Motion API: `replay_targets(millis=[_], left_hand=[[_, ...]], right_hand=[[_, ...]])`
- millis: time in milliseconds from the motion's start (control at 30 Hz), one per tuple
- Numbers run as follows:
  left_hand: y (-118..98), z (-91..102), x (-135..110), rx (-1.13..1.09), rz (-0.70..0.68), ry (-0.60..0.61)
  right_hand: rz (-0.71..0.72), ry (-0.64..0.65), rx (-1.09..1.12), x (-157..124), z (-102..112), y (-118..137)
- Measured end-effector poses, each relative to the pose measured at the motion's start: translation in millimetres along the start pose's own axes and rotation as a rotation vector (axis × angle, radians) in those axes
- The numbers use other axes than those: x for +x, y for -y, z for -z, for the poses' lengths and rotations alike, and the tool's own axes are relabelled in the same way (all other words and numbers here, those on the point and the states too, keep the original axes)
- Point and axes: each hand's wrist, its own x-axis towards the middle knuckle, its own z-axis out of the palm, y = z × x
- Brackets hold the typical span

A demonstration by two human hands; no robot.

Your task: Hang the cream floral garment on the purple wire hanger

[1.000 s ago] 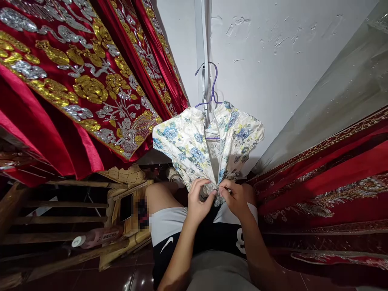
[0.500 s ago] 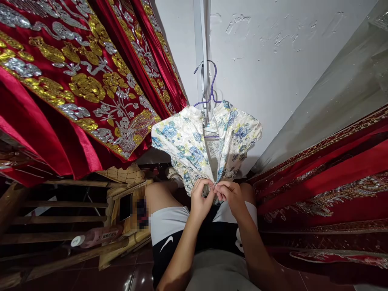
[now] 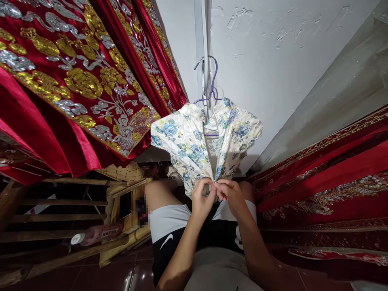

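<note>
Two hands (image 3: 202, 200) (image 3: 233, 197) on blouse (image 3: 189, 149), Nike swoosh (image 3: 166, 240)

Purple hanger (image 3: 212, 92), floral top (image 3: 198, 150) on it

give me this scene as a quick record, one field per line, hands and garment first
left hand: thumb and fingers pinched at the garment's front opening
right hand: pinched at the same spot, fingertips close against the left's
garment: white with blue flowers, front open from the neck down to the hands
hanger: purple, inside the garment's shoulders
behind: white wall
left side: red cloth with gold and silver decoration; white-capped bottle
right side: red beaded fabric
unclear: the fastening, hidden by fingers
</note>
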Motion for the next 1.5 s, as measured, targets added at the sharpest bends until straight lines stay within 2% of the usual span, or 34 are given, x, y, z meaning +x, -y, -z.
replay_targets(millis=[300, 567, 800, 933, 1200, 1500], left_hand=[[0, -0.9, -2, -0.039, 0.055, 0.016], [6, -0.8, -4, -0.031, 0.004, 0.018], [10, -1.9, -3, -0.027, -0.005, 0.027], [14, -2.0, -5, -0.011, 0.000, 0.038], [28, -6.4, -11, -0.010, 0.054, 0.054], [29, -11.1, -12, -0.037, 0.085, 0.054]], right_hand=[[-0.048, -0.036, 0.310, 6, -12, 0], [-0.055, -0.030, 0.375, 12, -13, 12], [0.075, -0.094, 0.356, 29, -14, 33], [0.171, -0.083, 0.325, 42, -15, 50], [0.300, -0.139, 0.270, 61, -25, 82], [0.383, -0.071, 0.245, 73, -29, 116]])
